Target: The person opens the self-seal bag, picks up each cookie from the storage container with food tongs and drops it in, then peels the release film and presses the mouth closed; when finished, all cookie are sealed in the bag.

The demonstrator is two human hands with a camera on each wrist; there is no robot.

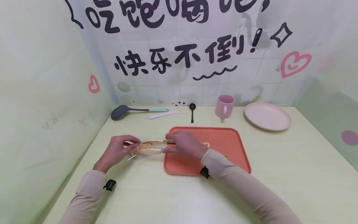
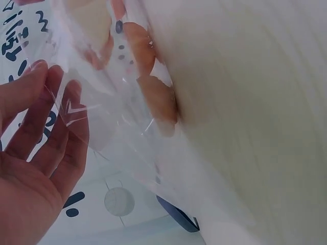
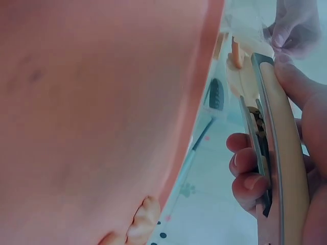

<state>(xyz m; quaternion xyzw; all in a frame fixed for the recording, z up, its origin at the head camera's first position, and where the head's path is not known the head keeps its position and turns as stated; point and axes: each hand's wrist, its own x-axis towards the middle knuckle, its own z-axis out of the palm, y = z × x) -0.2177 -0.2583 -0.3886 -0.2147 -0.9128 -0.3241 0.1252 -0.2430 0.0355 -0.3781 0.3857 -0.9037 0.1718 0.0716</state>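
Thumb and fingers of my left hand [image 1: 120,149] pinch the edge of a clear plastic bag [image 2: 120,122]. Brown, bread-like pieces [image 2: 158,99] show through the film. My right hand [image 1: 185,144] grips metal tongs [image 3: 271,117] with beige handle panels, its fingers curled round both arms. The beige tong heads [image 1: 151,151] stand apart and point left toward the bag, overlapping it in the head view. Under the right forearm lies an orange tray [image 1: 223,135] with a few small twisted pastry-like pieces [image 3: 144,219] on it.
Along the back lie a dark ladle [image 1: 120,112] with a mint handle, a pink spreader [image 1: 165,114] and a small black spoon [image 1: 192,107]. A pink mug [image 1: 224,107] and a pale pink plate [image 1: 267,116] stand back right. Printed walls close in the table [image 1: 139,199].
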